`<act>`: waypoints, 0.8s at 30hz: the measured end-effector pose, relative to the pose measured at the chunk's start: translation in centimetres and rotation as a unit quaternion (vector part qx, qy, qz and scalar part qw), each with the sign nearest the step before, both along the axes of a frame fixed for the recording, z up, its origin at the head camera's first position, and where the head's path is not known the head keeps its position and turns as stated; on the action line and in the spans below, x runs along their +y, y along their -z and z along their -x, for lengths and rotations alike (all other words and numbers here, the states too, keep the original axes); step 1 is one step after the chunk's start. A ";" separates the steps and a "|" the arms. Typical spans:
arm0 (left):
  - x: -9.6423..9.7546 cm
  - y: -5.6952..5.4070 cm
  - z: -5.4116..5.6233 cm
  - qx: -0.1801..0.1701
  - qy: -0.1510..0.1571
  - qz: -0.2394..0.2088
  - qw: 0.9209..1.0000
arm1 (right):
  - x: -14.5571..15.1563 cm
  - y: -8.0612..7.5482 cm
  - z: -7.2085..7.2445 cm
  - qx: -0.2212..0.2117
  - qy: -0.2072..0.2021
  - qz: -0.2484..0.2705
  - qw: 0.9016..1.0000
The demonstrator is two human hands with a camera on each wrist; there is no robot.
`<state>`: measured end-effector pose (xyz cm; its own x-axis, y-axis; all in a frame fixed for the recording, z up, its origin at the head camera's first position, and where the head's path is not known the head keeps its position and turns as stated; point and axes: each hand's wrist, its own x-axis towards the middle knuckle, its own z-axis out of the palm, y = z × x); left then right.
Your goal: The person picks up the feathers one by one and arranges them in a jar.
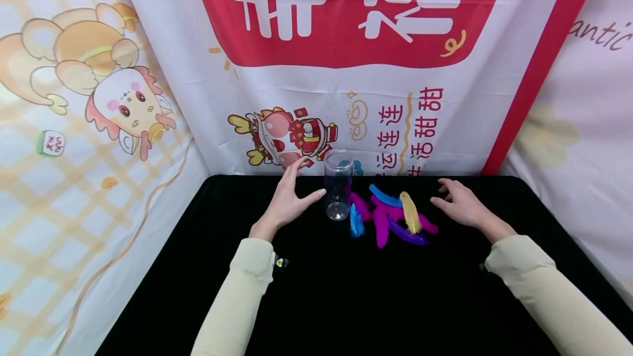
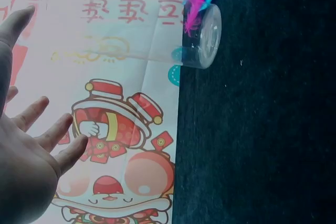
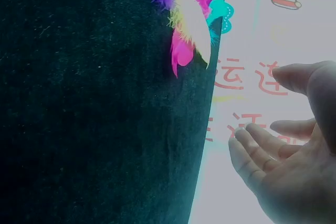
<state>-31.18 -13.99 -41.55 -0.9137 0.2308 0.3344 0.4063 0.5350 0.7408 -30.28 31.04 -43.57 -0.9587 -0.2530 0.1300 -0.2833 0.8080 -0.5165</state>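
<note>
A clear plastic cup, tall and cylindrical [image 1: 338, 191], stands upright toward the back of the black table. Just left of it, my left hand [image 1: 289, 202] is held with thumb and fingers spread, apart from the cup and holding nothing. Right of the cup lies a loose pile of feathers: magenta [image 1: 381, 227], blue [image 1: 356, 221], purple [image 1: 407, 233] and a yellow feather [image 1: 410, 213] on top. My right hand [image 1: 462, 205] hovers to the right of the pile, fingers slightly bent, with nothing in it. In the right wrist view its palm and fingers [image 3: 283, 166] show no contact with the feathers.
A black cloth [image 1: 376, 301] covers the table. Behind it hangs a white and red printed curtain [image 1: 346, 81], close to the table's back edge. Patterned cloth [image 1: 74, 180] hangs on the left side, and pale cloth [image 1: 583, 153] on the right.
</note>
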 end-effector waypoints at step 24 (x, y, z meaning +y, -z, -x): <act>2.5 -0.6 0.3 -0.007 0.032 -0.065 0.997 | -0.7 -0.6 0.9 -0.057 0.010 0.036 0.998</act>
<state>-31.50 -11.48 -40.93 -0.9033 0.2454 0.3520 0.4256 0.4072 0.8081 -31.18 30.36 -42.93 -0.9733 -0.2267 0.0370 -0.2029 0.7729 -0.6012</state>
